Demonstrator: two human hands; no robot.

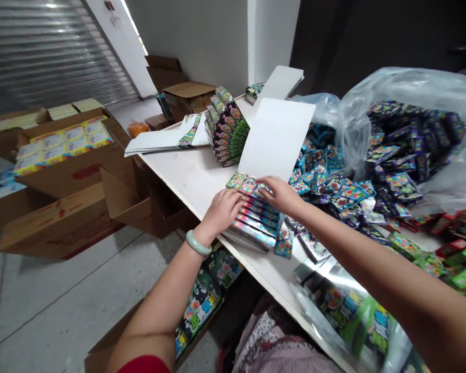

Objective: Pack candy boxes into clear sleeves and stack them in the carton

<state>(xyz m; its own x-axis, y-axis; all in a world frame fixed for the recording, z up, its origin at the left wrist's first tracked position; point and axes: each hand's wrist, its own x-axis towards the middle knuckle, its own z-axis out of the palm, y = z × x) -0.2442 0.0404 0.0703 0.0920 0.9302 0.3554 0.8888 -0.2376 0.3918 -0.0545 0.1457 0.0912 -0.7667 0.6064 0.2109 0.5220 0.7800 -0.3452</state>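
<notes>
An open display box (pixel 256 235) on the table's near edge holds rows of small colourful packets (pixel 261 213), and its white lid (pixel 277 135) stands up behind. At the left side of the rows is my left hand (pixel 222 208), its fingers curled over the packets' ends. My right hand (pixel 280 195) bends over the back rows from the right, thumb and fingers closed around the packets there. Both sets of fingertips are partly hidden. One loose packet (pixel 285 243) lies just right of the box.
Loose packets (pixel 345 194) are heaped on the right beside a clear plastic bag (pixel 411 88) full of more. Fanned printed cartons (pixel 227 129) and white card sheets (pixel 159 141) lie at the table's back left. Cardboard boxes (pixel 73 181) stand on the floor at left.
</notes>
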